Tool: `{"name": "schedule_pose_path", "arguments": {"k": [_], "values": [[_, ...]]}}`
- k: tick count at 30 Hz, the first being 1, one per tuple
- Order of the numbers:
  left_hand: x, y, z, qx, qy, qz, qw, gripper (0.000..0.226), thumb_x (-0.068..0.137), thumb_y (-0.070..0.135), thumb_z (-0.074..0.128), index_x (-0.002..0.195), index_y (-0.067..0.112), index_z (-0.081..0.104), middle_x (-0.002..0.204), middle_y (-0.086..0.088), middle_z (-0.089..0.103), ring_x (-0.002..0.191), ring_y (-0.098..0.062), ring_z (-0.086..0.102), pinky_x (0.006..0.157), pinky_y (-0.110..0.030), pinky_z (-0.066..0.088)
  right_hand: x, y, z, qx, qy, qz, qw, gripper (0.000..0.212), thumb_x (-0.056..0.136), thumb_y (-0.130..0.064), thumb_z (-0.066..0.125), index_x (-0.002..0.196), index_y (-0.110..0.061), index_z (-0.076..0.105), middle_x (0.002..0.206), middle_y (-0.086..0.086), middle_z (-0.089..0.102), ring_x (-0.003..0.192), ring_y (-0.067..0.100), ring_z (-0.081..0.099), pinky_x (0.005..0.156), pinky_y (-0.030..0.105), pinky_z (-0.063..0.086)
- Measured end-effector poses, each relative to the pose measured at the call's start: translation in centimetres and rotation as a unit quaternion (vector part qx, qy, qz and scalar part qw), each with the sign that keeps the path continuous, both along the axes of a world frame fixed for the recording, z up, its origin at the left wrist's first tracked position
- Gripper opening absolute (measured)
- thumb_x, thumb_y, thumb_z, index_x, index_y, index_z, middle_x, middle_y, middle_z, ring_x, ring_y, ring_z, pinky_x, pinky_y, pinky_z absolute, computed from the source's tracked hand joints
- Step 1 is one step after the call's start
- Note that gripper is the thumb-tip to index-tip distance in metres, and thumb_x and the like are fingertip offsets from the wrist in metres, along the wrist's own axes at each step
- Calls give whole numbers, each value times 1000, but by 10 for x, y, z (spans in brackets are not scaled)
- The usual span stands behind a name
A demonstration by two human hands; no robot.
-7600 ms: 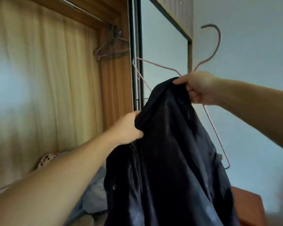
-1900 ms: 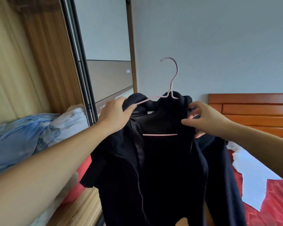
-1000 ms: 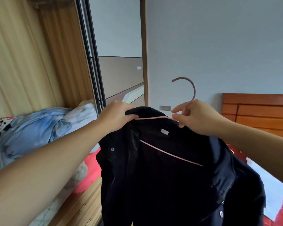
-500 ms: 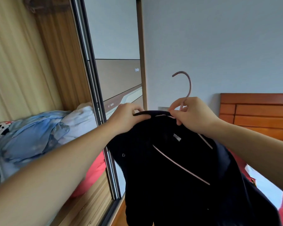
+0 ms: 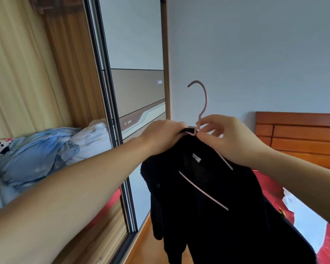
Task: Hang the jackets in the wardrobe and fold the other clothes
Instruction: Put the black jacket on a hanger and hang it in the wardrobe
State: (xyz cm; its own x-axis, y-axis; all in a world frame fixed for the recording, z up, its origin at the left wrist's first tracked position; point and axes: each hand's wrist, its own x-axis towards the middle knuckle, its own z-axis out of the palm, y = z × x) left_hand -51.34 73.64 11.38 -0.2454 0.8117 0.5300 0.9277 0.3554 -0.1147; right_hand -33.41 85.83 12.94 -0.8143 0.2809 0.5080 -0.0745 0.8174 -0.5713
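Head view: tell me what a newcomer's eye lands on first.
The black jacket fills the lower middle, draped on a pink hanger whose hook rises against the grey wall. The left hand grips the jacket's collar, while the right hand pinches the hanger's neck. At left, a heap of blue clothes lies inside the open wardrobe.
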Motion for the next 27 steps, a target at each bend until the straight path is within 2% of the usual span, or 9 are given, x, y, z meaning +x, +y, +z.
{"name": "schedule_pose_path", "arguments": {"k": [2, 4, 6, 8, 12, 17, 22, 25, 27], "values": [[-6, 0, 13, -1, 21, 37, 999, 35, 100, 45, 37, 113, 23, 60, 104, -7, 69, 96, -35, 62, 71, -36, 43, 31, 7, -10, 24, -1, -8, 1000, 37, 73, -58, 66, 105, -48, 52, 108, -28, 51, 88, -10, 57, 70, 4, 42], [-10, -4, 28, 2, 33, 59, 998, 33, 101, 43, 40, 112, 19, 59, 101, -11, 68, 91, -37, 62, 67, -35, 38, 59, 9, -17, 35, -50, -27, 998, 40, 65, -71, 61, 98, -51, 50, 99, -30, 55, 88, -17, 54, 66, 5, 44], [-12, -11, 46, 7, 29, 72, 997, 31, 101, 40, 42, 114, 19, 60, 98, -12, 69, 87, -36, 62, 66, -35, 40, 68, 10, -21, 38, -107, -13, 993, 17, 75, -61, 59, 78, -45, 61, 73, -29, 64, 67, -13, 59, 55, 9, 44], [-14, -20, 65, 16, 26, 89, 996, 32, 100, 42, 41, 117, 23, 61, 97, -10, 69, 86, -34, 63, 68, -36, 44, 59, 7, -18, 15, -110, 21, 994, 28, 89, -45, 56, 66, -32, 65, 55, -20, 62, 48, -5, 55, 47, 11, 41], [-36, -54, 103, 58, 63, 148, 985, 34, 99, 47, 35, 115, 31, 60, 98, -6, 70, 88, -32, 63, 65, -35, 43, 16, -19, 15, -36, -58, 50, 996, 41, 94, -39, 50, 73, -4, 60, 59, 5, 62, 52, 13, 58, 54, 25, 47], [-77, -122, 159, 123, 85, 265, 953, 29, 99, 50, 35, 114, 37, 56, 108, 0, 68, 94, -29, 62, 63, -33, 38, -47, -70, 81, -80, 27, 105, 991, 41, 95, -40, 47, 66, -11, 50, 53, -1, 40, 43, 12, 40, 38, 18, 29], [-92, -180, 208, 296, -9, 197, 935, 34, 98, 45, 43, 131, 36, 45, 132, 2, 56, 116, -22, 54, 92, -38, 46, -105, -118, 152, -79, 102, 123, 984, 45, 94, -42, 49, 68, -7, 60, 52, -2, 54, 41, 7, 52, 39, 16, 39], [-83, -207, 241, 377, -57, 129, 916, 39, 97, 51, 39, 134, 40, 44, 141, 9, 49, 124, -11, 47, 94, -28, 34, -140, -147, 196, -96, 141, 140, 975, 40, 95, -41, 50, 75, -9, 66, 65, 3, 67, 51, 10, 63, 42, 18, 43], [-72, -220, 257, 400, -96, 73, 909, 34, 95, 56, 37, 126, 45, 49, 131, 18, 53, 116, 4, 51, 93, -25, 35, -163, -166, 223, -97, 164, 150, 970, 38, 95, -39, 51, 75, -10, 66, 68, 5, 67, 55, 13, 64, 45, 21, 43]]}}
